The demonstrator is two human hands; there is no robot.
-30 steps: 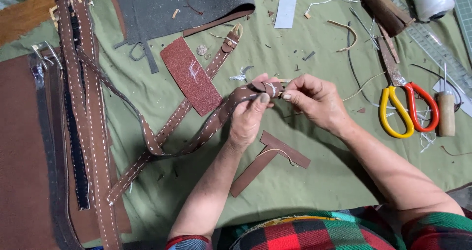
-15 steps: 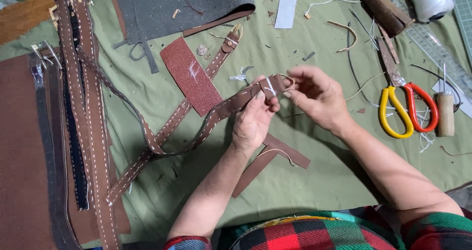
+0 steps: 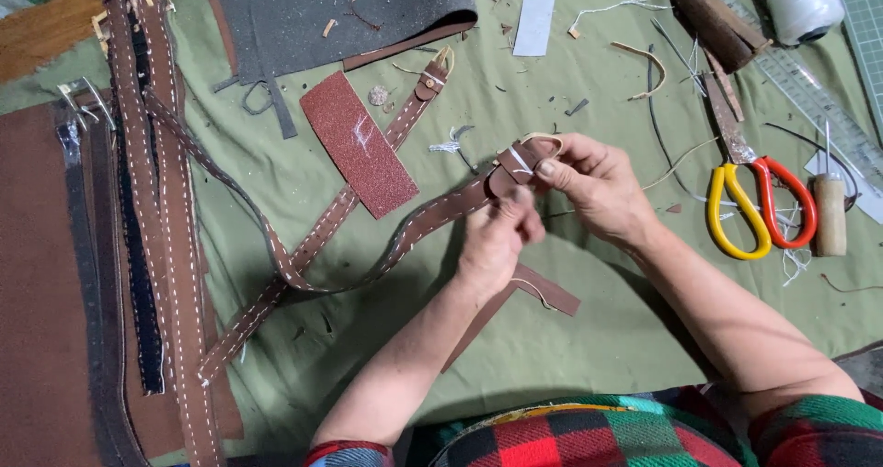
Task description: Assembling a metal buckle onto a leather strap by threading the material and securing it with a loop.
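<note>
Left hand [image 3: 497, 237]: fingers pinched on the brown stitched strap [image 3: 405, 237], just below its folded end.
Right hand [image 3: 593, 187]: thumb and fingers closed on the strap's folded end, at the metal ring [image 3: 543, 141] (only part of the ring shows).
Strap: runs from the hands down-left across the green cloth [image 3: 570, 357] on the worktop, crossing a second stitched strap [image 3: 368, 168].
Sandpaper [image 3: 359, 143]: reddish piece lying left of the hands, beside the second strap.
Scissors [image 3: 754, 200]: yellow and red handles, well right of the right hand.
Awl [image 3: 830, 211]: wooden handle, just beside the scissors.
Thread spool [image 3: 802, 3]: white, top right corner.
</note>
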